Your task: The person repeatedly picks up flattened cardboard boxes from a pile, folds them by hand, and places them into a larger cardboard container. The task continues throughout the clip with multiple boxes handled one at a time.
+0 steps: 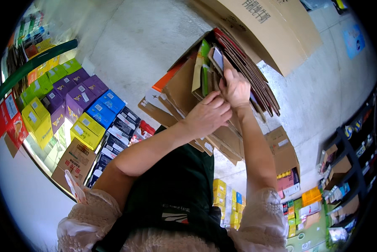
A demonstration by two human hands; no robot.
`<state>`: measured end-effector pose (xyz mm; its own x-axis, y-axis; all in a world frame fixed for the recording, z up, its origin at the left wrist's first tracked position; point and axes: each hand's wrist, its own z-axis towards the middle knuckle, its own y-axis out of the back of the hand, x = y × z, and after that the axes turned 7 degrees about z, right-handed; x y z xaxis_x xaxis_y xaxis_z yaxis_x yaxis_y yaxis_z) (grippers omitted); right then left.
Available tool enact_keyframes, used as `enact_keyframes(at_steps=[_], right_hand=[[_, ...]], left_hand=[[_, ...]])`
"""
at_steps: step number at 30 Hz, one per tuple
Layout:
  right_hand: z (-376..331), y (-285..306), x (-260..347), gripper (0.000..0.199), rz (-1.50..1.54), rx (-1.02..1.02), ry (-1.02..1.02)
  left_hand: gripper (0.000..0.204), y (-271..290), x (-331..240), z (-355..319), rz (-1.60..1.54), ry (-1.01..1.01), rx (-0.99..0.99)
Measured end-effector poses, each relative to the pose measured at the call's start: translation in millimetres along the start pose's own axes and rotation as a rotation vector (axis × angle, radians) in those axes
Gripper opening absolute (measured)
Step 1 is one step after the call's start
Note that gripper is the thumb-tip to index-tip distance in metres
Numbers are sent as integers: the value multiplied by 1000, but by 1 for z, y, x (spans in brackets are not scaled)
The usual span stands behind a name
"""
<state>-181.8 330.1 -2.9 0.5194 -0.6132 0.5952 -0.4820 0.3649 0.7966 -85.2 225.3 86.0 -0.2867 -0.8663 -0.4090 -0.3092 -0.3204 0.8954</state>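
One head-worn fisheye view looks steeply down, close over the flattened cardboard stack (222, 96).

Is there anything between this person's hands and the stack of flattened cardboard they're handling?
Nothing visible. The left hand rests directly on the flattened cardboard stack, and the right hand grips its upper edge by the dark sheets. No other thing lies between.

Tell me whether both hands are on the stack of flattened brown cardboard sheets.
Yes, the left hand and the right hand both grip into the stack of flattened brown cardboard sheets.
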Motion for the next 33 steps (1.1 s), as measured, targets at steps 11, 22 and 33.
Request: enact_keyframes(at_steps=[11,22,33], right_hand=[[9,14,-19,71,157,99,-224],[-61,119,140,31,-1,-14,-335],[169,21,561,26,433,179,286]], left_hand=[[26,60,5,-59,-317,296,-225],[18,-46,98,-428,-996,1380,-209],[32,7,239,-627,-1167,1596,-298]])
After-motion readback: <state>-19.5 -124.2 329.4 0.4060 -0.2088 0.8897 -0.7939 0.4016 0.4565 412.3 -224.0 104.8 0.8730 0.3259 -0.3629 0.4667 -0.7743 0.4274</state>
